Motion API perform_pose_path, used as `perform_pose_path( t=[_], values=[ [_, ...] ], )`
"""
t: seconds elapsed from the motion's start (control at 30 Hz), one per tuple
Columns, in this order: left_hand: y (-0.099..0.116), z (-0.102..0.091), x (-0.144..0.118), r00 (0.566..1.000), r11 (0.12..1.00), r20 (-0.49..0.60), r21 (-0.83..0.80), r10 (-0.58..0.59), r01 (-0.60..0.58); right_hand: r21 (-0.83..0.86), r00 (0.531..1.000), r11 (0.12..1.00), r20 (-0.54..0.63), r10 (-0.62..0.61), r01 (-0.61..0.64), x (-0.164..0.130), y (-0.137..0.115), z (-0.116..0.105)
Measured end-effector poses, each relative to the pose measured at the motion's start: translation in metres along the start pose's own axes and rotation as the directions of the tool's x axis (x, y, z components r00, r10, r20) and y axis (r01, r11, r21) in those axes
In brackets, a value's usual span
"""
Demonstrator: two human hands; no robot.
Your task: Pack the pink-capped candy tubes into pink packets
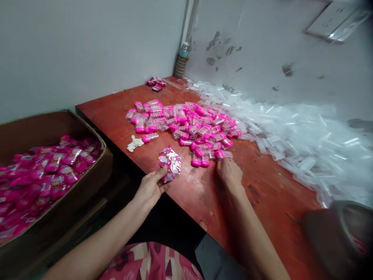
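My left hand (152, 184) pinches a shiny pink printed foil wrapper (171, 163) between thumb and fingers, over the near edge of the table. My right hand (230, 170) is at the near side of a pile of small clear containers with pink caps (189, 120). Its fingers are curled at one pink-capped container (223, 154), and the fingertips are partly hidden. Pale pink contents show through the clear walls of the containers. A crumpled whitish lump (135, 143) lies left of the pile.
A cardboard box (106, 155) full of pink packets stands left of the red table (107, 107). Many clear plastic pieces (300, 132) are heaped along the right wall. A dark grey container (323, 233) sits at right front. More pink packets (156, 83) and a bottle (184, 49) are at the back.
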State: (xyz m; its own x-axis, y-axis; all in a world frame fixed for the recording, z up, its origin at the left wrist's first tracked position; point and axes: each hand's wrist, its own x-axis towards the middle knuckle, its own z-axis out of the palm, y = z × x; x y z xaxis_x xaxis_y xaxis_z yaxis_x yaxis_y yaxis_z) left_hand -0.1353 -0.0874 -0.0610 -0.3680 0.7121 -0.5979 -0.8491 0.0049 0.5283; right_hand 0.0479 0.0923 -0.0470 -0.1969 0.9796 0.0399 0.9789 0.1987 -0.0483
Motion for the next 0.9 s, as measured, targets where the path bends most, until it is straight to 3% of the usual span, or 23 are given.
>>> perform_pose_path(
  t=[0.07,0.1,0.13,0.2,0.27,0.33,0.53,0.77,0.9],
  values=[
    [-0.001,0.003,0.002,1.000,0.996,-0.020,-0.085,-0.016,0.014,0.109,1.000,0.994,-0.010,-0.012,0.013,-0.017,0.001,-0.003],
    [-0.001,0.004,0.003,0.999,0.993,-0.028,-0.115,-0.027,0.023,0.269,1.000,0.963,-0.004,-0.014,0.014,-0.030,-0.001,-0.005],
    [-0.002,0.005,0.004,0.999,0.990,-0.035,-0.138,-0.035,0.030,0.470,0.998,0.882,0.038,-0.049,0.026,-0.046,-0.006,-0.006],
    [-0.003,0.007,0.005,0.998,0.983,-0.042,-0.179,-0.043,0.035,0.776,0.968,0.630,0.182,-0.175,-0.032,-0.084,-0.021,-0.008],
    [-0.004,0.008,0.005,0.999,0.977,-0.032,-0.213,-0.041,0.033,0.890,0.916,0.432,0.286,-0.281,-0.145,-0.121,-0.042,-0.007],
    [-0.005,0.009,0.003,0.999,0.973,-0.015,-0.227,-0.037,0.033,0.916,0.887,0.350,0.317,-0.335,-0.195,-0.147,-0.061,-0.005],
    [-0.010,0.014,-0.008,0.997,0.976,0.071,-0.216,0.007,0.008,0.925,0.889,0.304,0.326,-0.322,-0.229,-0.158,-0.083,0.006],
    [-0.006,0.011,-0.016,0.973,0.999,0.227,0.007,0.032,-0.034,0.951,0.853,0.197,0.301,-0.426,-0.237,-0.157,-0.081,0.013],
    [-0.005,0.007,-0.015,0.953,0.995,0.302,0.088,0.019,-0.047,0.958,0.874,0.197,0.274,-0.402,-0.209,-0.158,-0.083,0.014]
  ],
)
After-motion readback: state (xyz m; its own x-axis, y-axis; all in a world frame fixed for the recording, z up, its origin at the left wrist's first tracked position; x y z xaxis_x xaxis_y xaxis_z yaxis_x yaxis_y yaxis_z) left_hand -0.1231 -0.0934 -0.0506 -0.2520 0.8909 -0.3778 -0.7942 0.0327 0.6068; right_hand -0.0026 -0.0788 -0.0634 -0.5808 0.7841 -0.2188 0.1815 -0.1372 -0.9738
